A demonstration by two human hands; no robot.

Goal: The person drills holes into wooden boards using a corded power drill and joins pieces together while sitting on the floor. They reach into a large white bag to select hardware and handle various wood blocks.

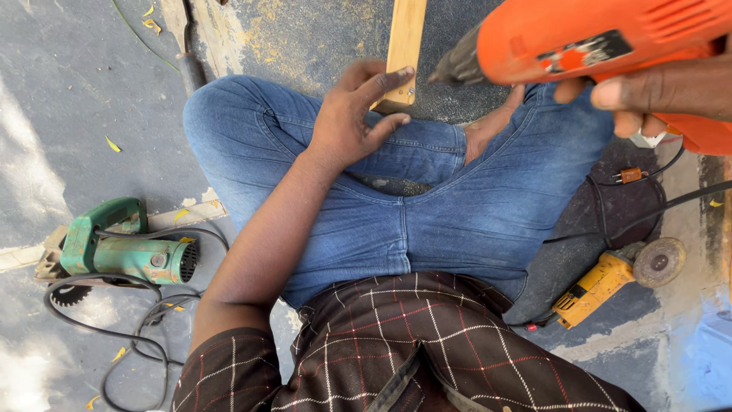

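I sit on the ground with my legs in blue jeans [427, 206] crossed. My left hand [354, 114] rests on my left knee, fingers around the near end of a pale wooden strip [404, 46] that runs away from me. My right hand [656, 88] grips an orange power drill [579, 38], held at the upper right. Its dark chuck [457, 65] points left, close to the strip's end and my left fingertips.
A green circular saw [122, 248] with a black cord [114, 328] lies on the ground at my left. A yellow angle grinder [610, 278] with its disc lies at my right. Black cables [648, 206] cross the grey concrete floor there.
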